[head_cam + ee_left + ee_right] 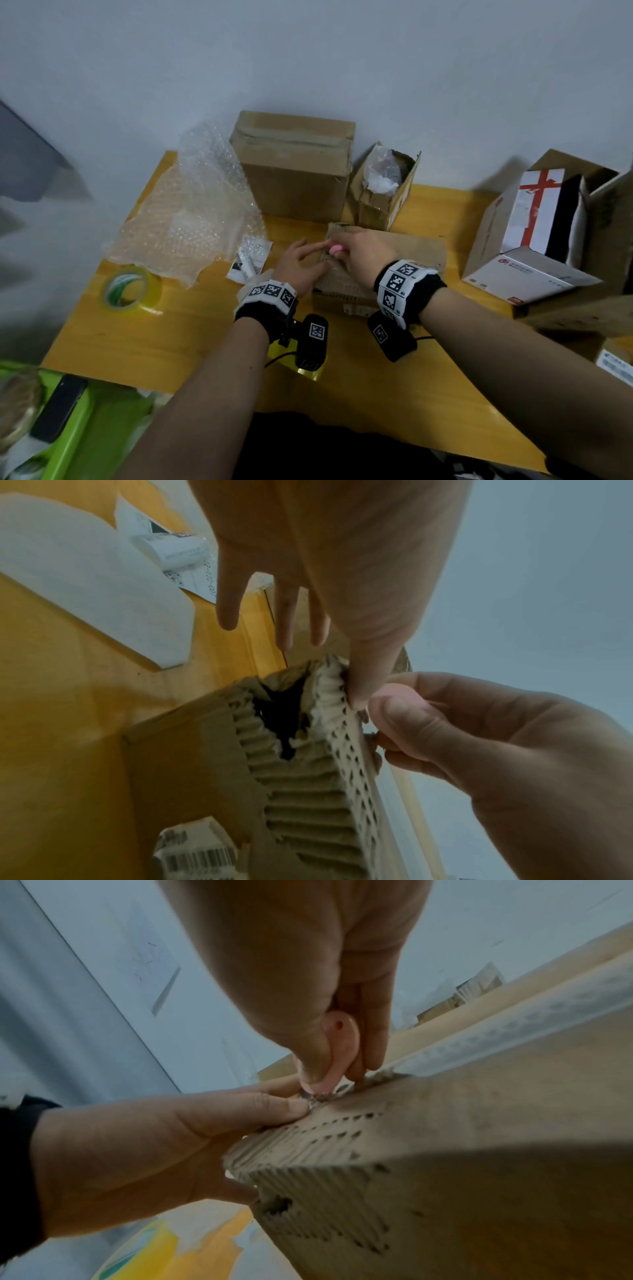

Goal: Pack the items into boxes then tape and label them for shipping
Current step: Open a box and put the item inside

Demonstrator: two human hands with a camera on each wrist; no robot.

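Observation:
A flat, worn cardboard box (394, 253) lies mid-table, its near-left edge torn so the corrugation shows (301, 791). My right hand (356, 257) pinches a small pink cutter (335, 248) between thumb and fingers, its tip down on the box's top edge (339, 1053). My left hand (301, 263) lies with straight, spread fingers on the box's left end, one fingertip (359, 693) touching the torn edge beside the cutter. In the right wrist view the left hand (171, 1150) has its fingers on top of the box (479, 1137) and its thumb against the box's side.
On the yellow table (171, 342): a big closed carton (294, 164) and a small open box with plastic (383, 185) behind, bubble wrap (191, 212), a tape roll (132, 289) and paper labels (250, 262) at left. White boxes in a carton (534, 233) stand right.

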